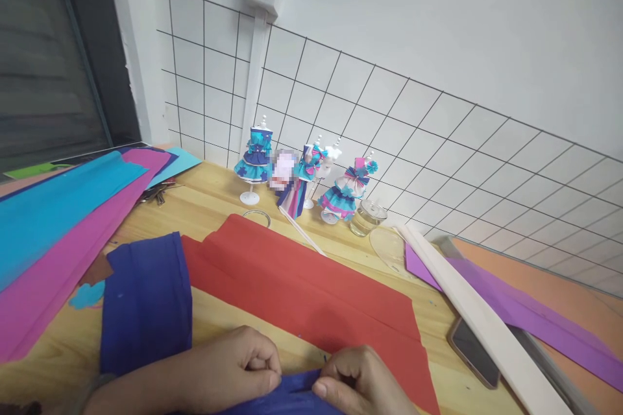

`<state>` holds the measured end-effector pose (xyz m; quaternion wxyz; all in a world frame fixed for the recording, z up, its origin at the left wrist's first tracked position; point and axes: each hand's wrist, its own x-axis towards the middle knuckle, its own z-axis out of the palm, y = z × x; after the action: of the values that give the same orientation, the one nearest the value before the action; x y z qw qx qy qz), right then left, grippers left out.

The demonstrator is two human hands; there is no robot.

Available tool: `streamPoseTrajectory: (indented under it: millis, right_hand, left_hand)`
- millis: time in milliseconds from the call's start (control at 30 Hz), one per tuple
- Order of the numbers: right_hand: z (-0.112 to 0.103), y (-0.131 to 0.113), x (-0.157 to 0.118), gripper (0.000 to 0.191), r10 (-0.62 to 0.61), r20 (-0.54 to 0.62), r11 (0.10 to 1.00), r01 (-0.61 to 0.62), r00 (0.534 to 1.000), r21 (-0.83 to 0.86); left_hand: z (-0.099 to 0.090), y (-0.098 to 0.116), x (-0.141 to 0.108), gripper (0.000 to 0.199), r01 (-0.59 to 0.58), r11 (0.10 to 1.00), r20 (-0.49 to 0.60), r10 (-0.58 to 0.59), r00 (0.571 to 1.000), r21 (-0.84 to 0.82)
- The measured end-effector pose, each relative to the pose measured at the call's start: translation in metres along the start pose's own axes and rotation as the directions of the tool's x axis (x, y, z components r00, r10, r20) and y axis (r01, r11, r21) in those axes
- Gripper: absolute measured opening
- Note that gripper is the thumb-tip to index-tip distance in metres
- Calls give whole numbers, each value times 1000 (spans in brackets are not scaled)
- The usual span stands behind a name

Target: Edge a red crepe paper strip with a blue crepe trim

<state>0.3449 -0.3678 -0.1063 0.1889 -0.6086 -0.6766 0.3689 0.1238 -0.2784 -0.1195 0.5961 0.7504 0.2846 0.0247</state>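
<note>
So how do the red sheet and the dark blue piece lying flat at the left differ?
The red sheet is a long band running diagonally across the middle of the table; the dark blue piece is shorter and more upright in the view. The red sheet's near right end lies beyond the right hand, while the blue piece's near end goes behind the left forearm. Both lie on the wooden table and show crease lines.

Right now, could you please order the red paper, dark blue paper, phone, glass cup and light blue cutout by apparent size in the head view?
1. Red paper, clearly largest
2. Dark blue paper, visible part
3. Phone, partly covered
Glass cup and light blue cutout: smallest, too alike to rank
</note>
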Motion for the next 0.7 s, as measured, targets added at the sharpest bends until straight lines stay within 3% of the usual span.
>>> streamPoseTrajectory:
  millis: [300, 700]
  right_hand:
    - [0, -4, 2, 51, 24, -6, 1000, -25, 1000, -18]
    - [-2, -3, 1, 52, 85, -43, 993, -88, 995, -84]
  left_hand:
    - [1, -3, 0, 18, 4, 999, 1, -4, 1000, -33]
    - [-12, 9, -8, 14, 86, 994, 0, -86, 996, 72]
